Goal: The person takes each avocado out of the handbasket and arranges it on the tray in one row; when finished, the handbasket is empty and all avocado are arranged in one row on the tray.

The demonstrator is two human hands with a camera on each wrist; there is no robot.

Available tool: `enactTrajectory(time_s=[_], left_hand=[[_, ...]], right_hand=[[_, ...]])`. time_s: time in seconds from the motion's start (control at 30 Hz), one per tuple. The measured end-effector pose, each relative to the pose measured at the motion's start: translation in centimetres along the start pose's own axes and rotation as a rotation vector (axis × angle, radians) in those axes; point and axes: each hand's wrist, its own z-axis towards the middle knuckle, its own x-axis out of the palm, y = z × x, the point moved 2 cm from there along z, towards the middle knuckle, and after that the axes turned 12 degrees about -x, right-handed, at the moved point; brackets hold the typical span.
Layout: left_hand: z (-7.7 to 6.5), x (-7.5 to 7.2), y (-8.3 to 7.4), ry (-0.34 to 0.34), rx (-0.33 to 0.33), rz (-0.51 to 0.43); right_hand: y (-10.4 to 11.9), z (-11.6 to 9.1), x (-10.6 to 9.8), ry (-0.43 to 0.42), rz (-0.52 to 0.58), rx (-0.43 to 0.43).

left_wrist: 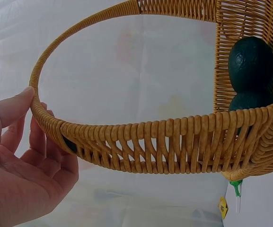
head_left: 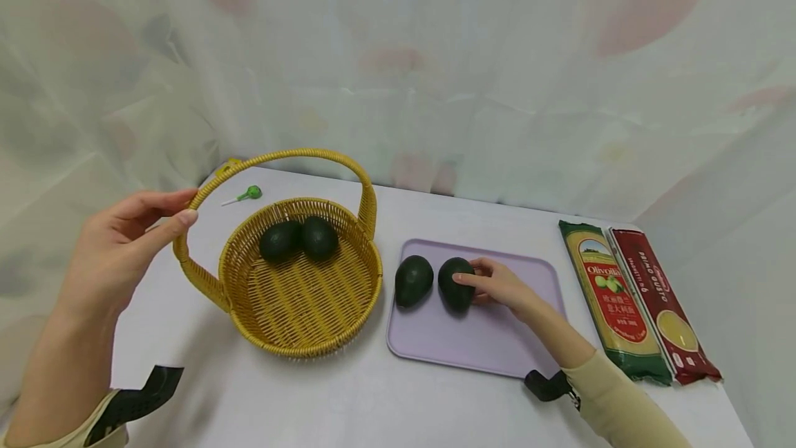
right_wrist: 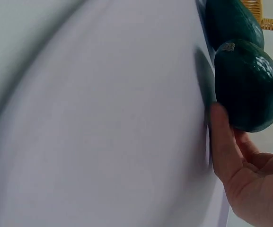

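In the head view, the left hand (head_left: pixel 115 247) pinches the handle (head_left: pixel 323 153) of a yellow woven basket (head_left: pixel 305 310) between thumb and fingertips, on the left side of its arch. Toward the basket's far wall, a first avocado (head_left: pixel 280 241) lies close beside a second avocado (head_left: pixel 320 238). To the right, a lilac tray (head_left: pixel 472 344) on the white counter (head_left: pixel 261 399) has a third avocado (head_left: pixel 413 282) near its left edge; just beside that one, the right hand (head_left: pixel 500 285) has its thumb and fingers curved round a fourth avocado (head_left: pixel 456 285). Right of the tray lie a green packet (head_left: pixel 616 303) and a red packet (head_left: pixel 665 303), side by side; left of the basket's far rim lies a green lollipop (head_left: pixel 253 192). In the left wrist view, the thumb presses one side of the handle, with the fingers loosely bent on the other. In the right wrist view, fingers hold the fourth avocado from opposite sides, the third beyond it; whether the held one touches the tray cannot be told.
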Motion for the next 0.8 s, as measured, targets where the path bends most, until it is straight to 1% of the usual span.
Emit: enactTrajectory(time_s=[0.17, 0.5, 0.8], left_hand=[[-0.04, -0.03, 0.05, -0.003, 0.000, 0.003], [-0.07, -0.05, 0.09, -0.019, -0.019, 0.024], [0.00, -0.06, 0.09, -0.017, -0.013, 0.031]], right_hand=[[-0.18, 0.07, 0.49, -0.036, -0.057, 0.013], [-0.09, 0.04, 0.85, -0.066, -0.170, 0.031], [-0.07, -0.08, 0.62, -0.062, -0.175, 0.025]])
